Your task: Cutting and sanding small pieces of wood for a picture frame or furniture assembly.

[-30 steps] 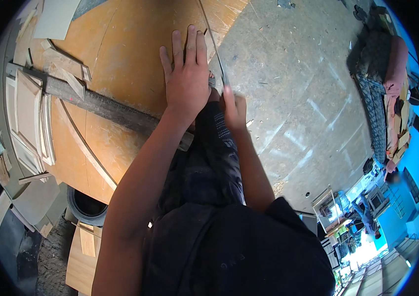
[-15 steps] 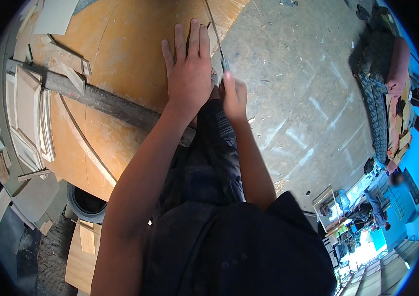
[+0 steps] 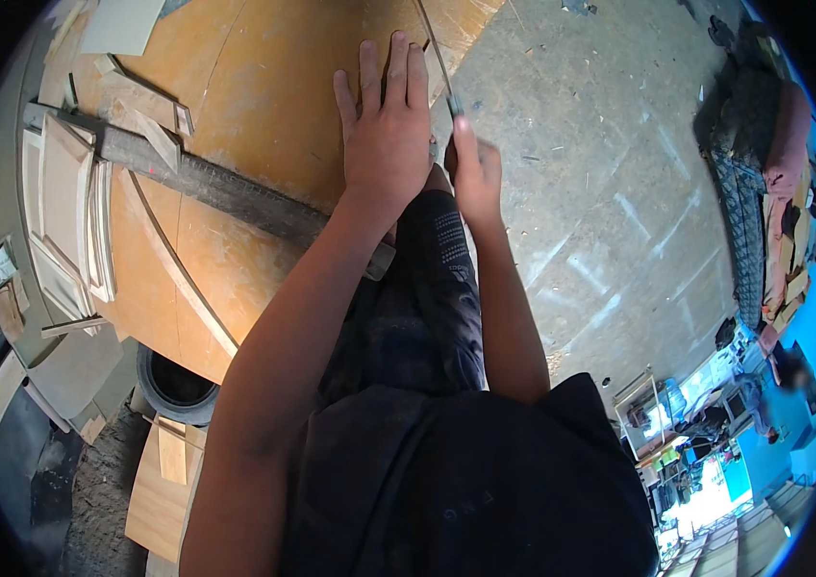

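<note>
My left hand [image 3: 389, 149] lies flat with fingers spread on an orange-brown wooden panel [image 3: 283, 96], near its right edge. Just right of it, my right hand [image 3: 477, 183] is closed round the handle end of a hand saw [image 3: 438, 53]. The saw's long thin blade, seen edge-on, points away from me along the panel's right edge. Its teeth cannot be made out, and my fingers cover most of the grip. A leg in dark trousers [image 3: 441, 240] reaches forward between my forearms, its foot mostly hidden under my left hand and wrist.
A dark, worn straight bar [image 3: 225, 192] crosses the panel, with a curved wooden strip [image 3: 172, 255] nearer me. Framed pieces [image 3: 66, 192] and offcuts [image 3: 134, 101] lie left. A tyre [image 3: 172, 389] sits below the panel. Concrete floor [image 3: 581, 192] extends right toward piled padding [image 3: 735, 183].
My right hand has slid a little forward with the saw. My left hand stays pressed on the panel. The whole view has shifted slightly, so the scene sits farther right.
</note>
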`<state>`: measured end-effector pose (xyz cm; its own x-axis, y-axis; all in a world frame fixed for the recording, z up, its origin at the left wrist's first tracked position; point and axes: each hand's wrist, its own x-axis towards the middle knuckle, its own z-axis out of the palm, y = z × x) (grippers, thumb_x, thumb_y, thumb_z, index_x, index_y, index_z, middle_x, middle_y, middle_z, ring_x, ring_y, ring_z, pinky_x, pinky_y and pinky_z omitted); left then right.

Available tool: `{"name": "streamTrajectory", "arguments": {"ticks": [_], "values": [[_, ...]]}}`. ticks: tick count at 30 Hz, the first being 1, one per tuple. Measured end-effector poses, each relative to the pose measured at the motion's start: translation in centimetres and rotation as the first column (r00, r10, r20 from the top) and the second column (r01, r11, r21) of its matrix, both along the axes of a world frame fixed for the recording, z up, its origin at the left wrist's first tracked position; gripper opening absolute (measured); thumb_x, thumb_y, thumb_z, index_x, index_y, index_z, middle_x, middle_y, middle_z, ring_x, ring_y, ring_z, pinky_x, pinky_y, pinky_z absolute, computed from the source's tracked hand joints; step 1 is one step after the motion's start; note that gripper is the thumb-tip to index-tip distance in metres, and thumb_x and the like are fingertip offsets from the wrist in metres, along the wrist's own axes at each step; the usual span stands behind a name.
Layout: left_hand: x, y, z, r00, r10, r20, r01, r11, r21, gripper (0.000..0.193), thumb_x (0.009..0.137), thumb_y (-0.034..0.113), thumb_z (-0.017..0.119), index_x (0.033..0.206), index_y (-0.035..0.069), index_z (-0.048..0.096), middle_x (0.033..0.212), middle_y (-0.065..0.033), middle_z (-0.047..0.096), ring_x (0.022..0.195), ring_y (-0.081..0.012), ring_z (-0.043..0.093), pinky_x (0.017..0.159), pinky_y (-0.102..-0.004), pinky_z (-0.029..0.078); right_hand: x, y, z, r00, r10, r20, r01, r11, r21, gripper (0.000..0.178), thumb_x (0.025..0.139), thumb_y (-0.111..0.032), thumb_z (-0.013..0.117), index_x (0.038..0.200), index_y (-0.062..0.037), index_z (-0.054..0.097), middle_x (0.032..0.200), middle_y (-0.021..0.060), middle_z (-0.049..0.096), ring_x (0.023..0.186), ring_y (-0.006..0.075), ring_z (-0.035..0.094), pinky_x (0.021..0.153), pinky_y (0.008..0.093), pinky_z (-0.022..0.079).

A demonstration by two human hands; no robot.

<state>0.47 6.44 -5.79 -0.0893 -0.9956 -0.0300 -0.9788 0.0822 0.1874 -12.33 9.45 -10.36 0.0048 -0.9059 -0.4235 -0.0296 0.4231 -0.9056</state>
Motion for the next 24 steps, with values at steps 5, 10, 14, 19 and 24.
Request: {"name": "streamTrajectory", "arguments": {"ticks": [5, 10, 14, 19, 24], "values": [[-1.1, -0.3, 0.5, 0.998, 0.012, -0.068, -0.012, 1.000, -0.006, 0.078, 0.085, 0.018, 0.068, 0.152, 0.003, 0.031, 0.161, -0.0111, 0.027, 0.150, -0.0373, 0.022, 0.119, -0.0622, 0.019, -5.5, 14.4, -3.2, 0.999, -0.012, -0.052, 0.017, 0.997, 0.079, 0.061, 0.106, -0.048, 0.039, 0.059, -0.0094, 0.040, 0.055, -0.0040, 0.035, 0.052, 0.0077, 0.030, 0.049, 0.0309, 0.022], [-0.8, -0.2, -0.3, 0.997, -0.003, -0.074, 0.001, 1.000, -0.024, 0.101, 0.068, 0.010, 0.078, 0.154, 0.003, 0.025, 0.162, -0.0135, 0.024, 0.150, -0.0394, 0.020, 0.117, -0.0638, 0.020, -3.3, 8.0, -1.0, 0.995, 0.008, -0.103, -0.002, 0.998, 0.065, 0.059, 0.107, -0.044, 0.040, 0.059, -0.0089, 0.040, 0.054, -0.0050, 0.035, 0.053, 0.0069, 0.031, 0.049, 0.0305, 0.022], [-0.6, -0.4, -0.4, 0.997, -0.002, -0.071, 0.000, 0.999, -0.032, 0.100, 0.069, 0.009, 0.078, 0.154, 0.003, 0.025, 0.162, -0.0139, 0.024, 0.150, -0.0400, 0.020, 0.117, -0.0638, 0.019, 0.0, -0.3, -0.3, 0.995, -0.021, -0.102, 0.012, 0.996, -0.084, 0.059, 0.107, -0.042, 0.044, 0.058, -0.0087, 0.040, 0.055, -0.0057, 0.036, 0.054, 0.0059, 0.031, 0.050, 0.0297, 0.024], [-0.4, -0.3, -0.2, 0.997, 0.007, -0.073, -0.010, 0.999, -0.038, 0.095, 0.071, 0.005, 0.074, 0.153, 0.002, 0.027, 0.163, -0.0135, 0.024, 0.150, -0.0398, 0.021, 0.118, -0.0637, 0.019, -2.6, 9.1, -2.5, 1.000, -0.001, -0.016, 0.003, 0.995, 0.098, 0.063, 0.106, -0.049, 0.040, 0.057, -0.0092, 0.038, 0.054, -0.0042, 0.034, 0.052, 0.0077, 0.030, 0.049, 0.0301, 0.021], [-1.1, -0.4, 0.2, 0.998, 0.000, -0.057, -0.001, 1.000, -0.026, 0.094, 0.072, 0.003, 0.072, 0.154, 0.003, 0.027, 0.163, -0.0134, 0.023, 0.150, -0.0395, 0.020, 0.118, -0.0634, 0.018, -5.0, 12.6, -2.0, 0.997, -0.033, -0.073, 0.046, 0.982, 0.182, 0.064, 0.104, -0.055, 0.039, 0.057, -0.0113, 0.035, 0.054, -0.0041, 0.034, 0.051, 0.0070, 0.029, 0.049, 0.0300, 0.020]]}}
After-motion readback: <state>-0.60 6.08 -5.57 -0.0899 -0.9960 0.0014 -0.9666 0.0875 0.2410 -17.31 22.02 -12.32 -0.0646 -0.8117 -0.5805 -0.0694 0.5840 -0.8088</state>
